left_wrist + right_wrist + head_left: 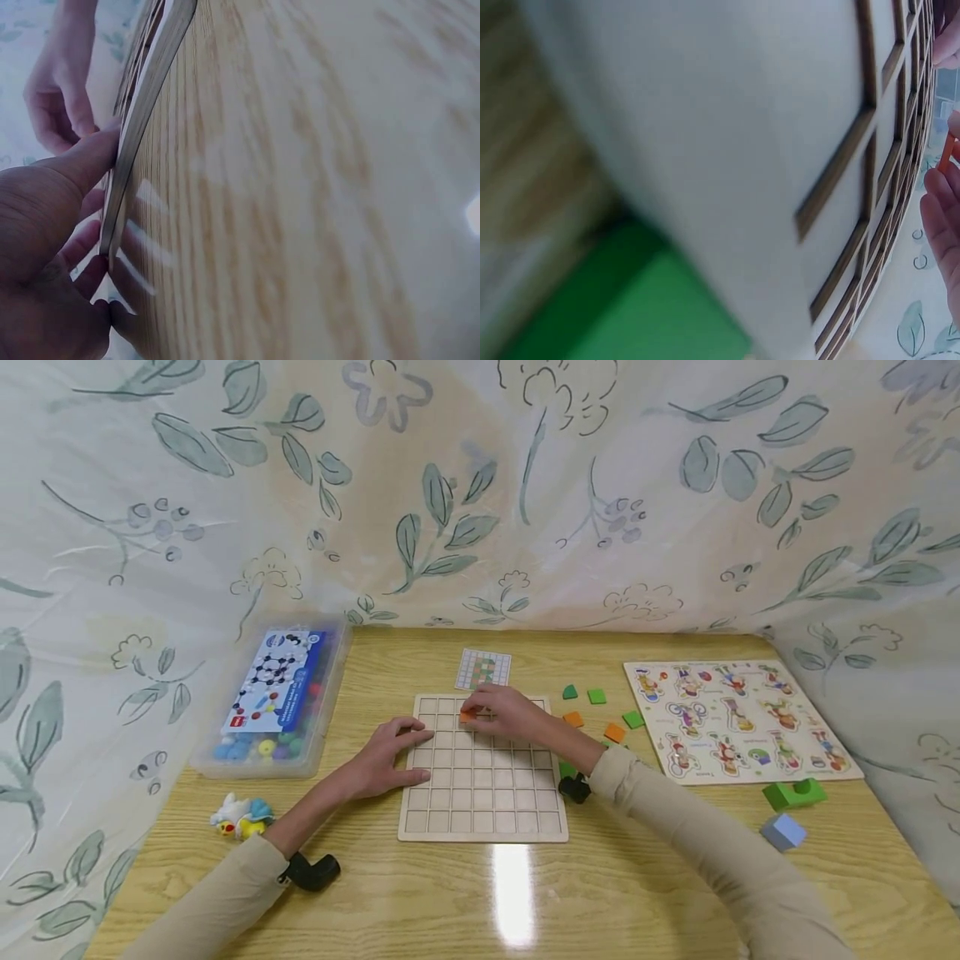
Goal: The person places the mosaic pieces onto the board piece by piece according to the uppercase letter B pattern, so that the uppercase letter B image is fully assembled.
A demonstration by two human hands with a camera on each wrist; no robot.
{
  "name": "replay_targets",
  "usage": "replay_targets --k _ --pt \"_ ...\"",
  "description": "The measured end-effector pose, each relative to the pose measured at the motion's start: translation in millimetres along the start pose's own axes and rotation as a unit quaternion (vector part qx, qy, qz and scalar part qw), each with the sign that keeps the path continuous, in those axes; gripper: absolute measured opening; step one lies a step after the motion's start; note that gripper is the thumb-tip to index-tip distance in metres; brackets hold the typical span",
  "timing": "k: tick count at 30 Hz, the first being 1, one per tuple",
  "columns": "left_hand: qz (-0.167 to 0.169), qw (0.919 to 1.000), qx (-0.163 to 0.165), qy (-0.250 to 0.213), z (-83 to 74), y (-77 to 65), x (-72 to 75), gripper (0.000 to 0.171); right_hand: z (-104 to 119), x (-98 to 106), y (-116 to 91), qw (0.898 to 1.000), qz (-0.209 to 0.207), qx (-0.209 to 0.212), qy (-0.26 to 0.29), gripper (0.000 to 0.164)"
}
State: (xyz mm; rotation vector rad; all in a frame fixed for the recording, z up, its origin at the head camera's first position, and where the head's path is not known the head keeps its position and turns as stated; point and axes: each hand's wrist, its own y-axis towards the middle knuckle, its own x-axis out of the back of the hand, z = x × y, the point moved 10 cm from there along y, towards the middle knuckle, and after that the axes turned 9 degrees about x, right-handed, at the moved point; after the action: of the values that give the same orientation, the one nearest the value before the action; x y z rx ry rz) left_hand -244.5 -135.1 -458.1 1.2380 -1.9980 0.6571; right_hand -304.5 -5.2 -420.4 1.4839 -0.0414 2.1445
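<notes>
A wooden grid board (483, 820) with square recesses lies on the table in front of me. My right hand (508, 712) pinches a small orange tile (467, 716) over the upper left part of the grid; the tile's thin edge (946, 154) shows between the fingers in the right wrist view. At the board's left edge my left hand (386, 758) rests with spread, relaxed fingers, its thumb (94, 154) touching the rim in the left wrist view. Beyond the board lies a card (483, 668) printed with a coloured grid pattern.
Loose orange tiles (615, 732) and green tiles (596, 696) lie right of the board. Farther right are a picture puzzle board (708, 760), a green block (783, 795) and a blue block (783, 832). At left stand a plastic box (258, 768) of beads and small toys (243, 817).
</notes>
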Motion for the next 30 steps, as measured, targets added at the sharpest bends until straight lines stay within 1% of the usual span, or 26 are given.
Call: replay_targets --k 4,10,13,18,23,30 --pt "-0.002 1.0 -0.002 -0.001 0.1 0.1 0.2 0.062 -2 -3 4 1.0 0.01 -0.011 -0.014 0.021" --pt "-0.003 1.0 -0.001 0.0 0.9 -0.2 0.0 0.062 -2 -10 9 0.998 0.045 -0.031 -0.035 0.02" --pt "-0.004 1.0 -0.001 -0.001 1.5 0.0 -0.3 0.062 0 -12 10 0.997 0.056 -0.033 -0.048 0.02" --pt "-0.003 1.0 0.0 -0.001 1.9 0.2 -1.4 0.062 1 -13 10 0.995 0.062 -0.037 -0.065 0.02" --pt "-0.001 1.0 -0.001 0.001 1.0 0.1 -1.4 0.062 -1 -13 8 0.995 0.061 -0.039 -0.07 0.019" --pt "-0.003 1.0 -0.001 -0.002 -0.8 -0.3 0.1 0.061 -1 -14 7 0.995 0.063 -0.036 -0.064 0.019"
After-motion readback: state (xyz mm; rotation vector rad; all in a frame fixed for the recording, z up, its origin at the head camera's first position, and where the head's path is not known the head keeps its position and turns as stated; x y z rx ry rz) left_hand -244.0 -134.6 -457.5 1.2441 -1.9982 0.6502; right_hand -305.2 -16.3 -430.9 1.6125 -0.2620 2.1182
